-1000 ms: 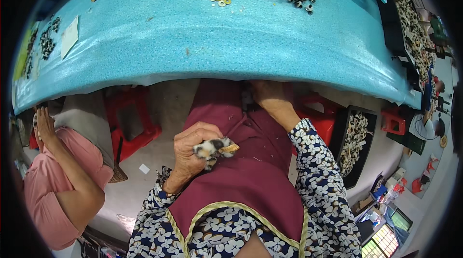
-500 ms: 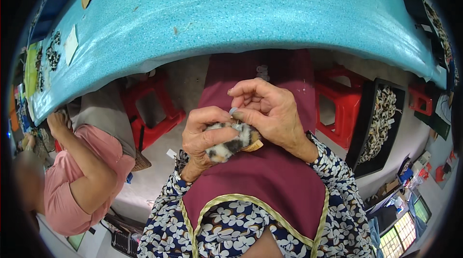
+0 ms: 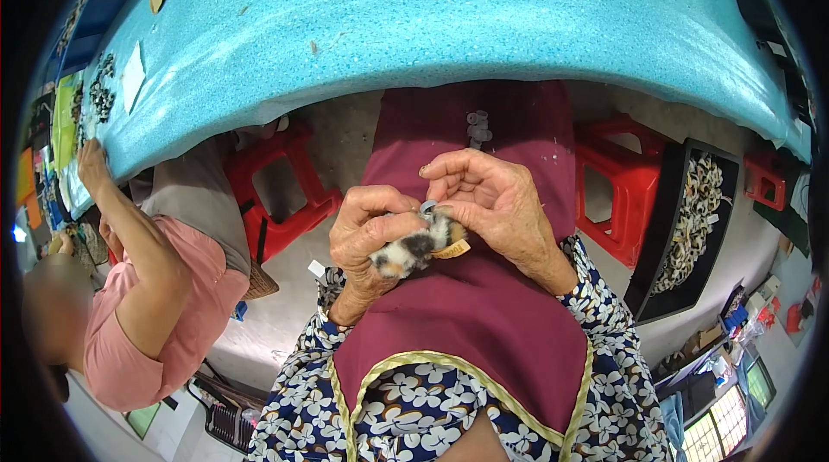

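A small plush piece point(image 3: 408, 255) with black, white and orange patches is held above my lap. My left hand point(image 3: 367, 229) wraps round its left side, thumb lying over the top. At its upper end a small grey disc point(image 3: 428, 206) shows between my two hands. My right hand point(image 3: 496, 207) presses its thumb on the plush beside this disc, with the index finger curled and raised apart; the other fingertips are partly hidden. A yellowish printed tag point(image 3: 452, 249) hangs from the right side of the plush.
Several grey discs point(image 3: 478, 129) lie on the maroon apron point(image 3: 458, 315). Beyond is a table with a blue cover point(image 3: 414, 30). Red stools point(image 3: 281, 190) stand under it. At right, a black tray point(image 3: 682, 224) holds furry pieces. A person in pink point(image 3: 155, 306) sits at left.
The grey disc sits slightly lower and further right, closer to the plush. My right thumb has shifted a little. The seated person's arm has moved up to the table edge. The view has shifted slightly.
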`<state>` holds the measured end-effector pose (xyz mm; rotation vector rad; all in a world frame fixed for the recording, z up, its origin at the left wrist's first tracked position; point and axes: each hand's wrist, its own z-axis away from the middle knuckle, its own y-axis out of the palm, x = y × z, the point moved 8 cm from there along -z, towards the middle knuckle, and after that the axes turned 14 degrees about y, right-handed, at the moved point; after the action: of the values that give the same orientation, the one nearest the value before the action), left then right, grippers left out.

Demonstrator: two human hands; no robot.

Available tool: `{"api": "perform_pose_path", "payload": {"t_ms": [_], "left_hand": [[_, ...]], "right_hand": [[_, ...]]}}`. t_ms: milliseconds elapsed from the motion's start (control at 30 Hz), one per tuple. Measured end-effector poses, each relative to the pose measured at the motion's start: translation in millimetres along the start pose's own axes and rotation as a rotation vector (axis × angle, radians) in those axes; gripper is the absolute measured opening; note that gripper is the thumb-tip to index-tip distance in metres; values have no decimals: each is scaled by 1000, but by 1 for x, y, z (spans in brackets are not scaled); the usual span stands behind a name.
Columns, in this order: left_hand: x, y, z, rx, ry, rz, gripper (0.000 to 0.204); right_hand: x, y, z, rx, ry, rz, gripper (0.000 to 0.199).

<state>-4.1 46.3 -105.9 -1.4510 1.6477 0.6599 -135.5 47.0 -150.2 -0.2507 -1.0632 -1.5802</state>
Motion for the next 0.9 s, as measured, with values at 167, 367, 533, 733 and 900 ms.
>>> {"api": "perform_pose_path", "payload": {"t_ms": [167,367,533,733,900], "left_hand": [[3,1,2,-19,-2,-15,17],[4,-2,4,-34,-4,-49,15],[11,0,3,-43,-94,-13,18],[39,1,25,24,-418,-114,23],[54,3,45,-8,-762,-131,25]], "right_hand": [[-1,-2,1,-19,-42,-6,25],[-5,-1,1,-48,-13,9,24],[-11,-5,2,-87,29,-12,25],[-23,-17,-9,-163,-24,-87,22],[-26,-31,-5,-238,-90,-81,19]]}}
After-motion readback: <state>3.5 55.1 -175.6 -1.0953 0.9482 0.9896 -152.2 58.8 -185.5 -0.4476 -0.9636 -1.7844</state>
